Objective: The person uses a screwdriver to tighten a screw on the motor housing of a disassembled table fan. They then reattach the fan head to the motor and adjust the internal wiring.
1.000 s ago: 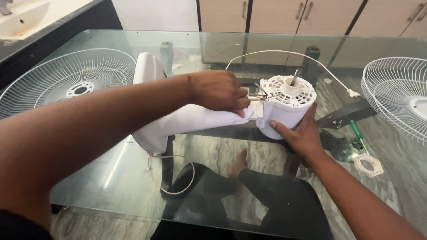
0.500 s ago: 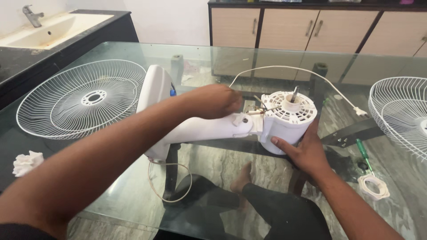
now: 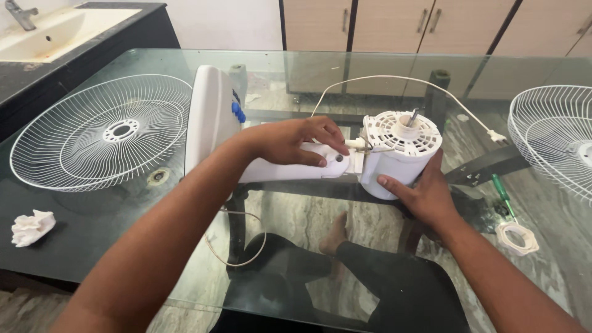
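Fan motor housing (image 3: 399, 154), white, lies on the glass table (image 3: 111, 246), cupped from below by the right hand (image 3: 422, 194). The left hand (image 3: 296, 140) grips the fan's white neck (image 3: 290, 171), fingers curled over it, beside the base (image 3: 208, 120).
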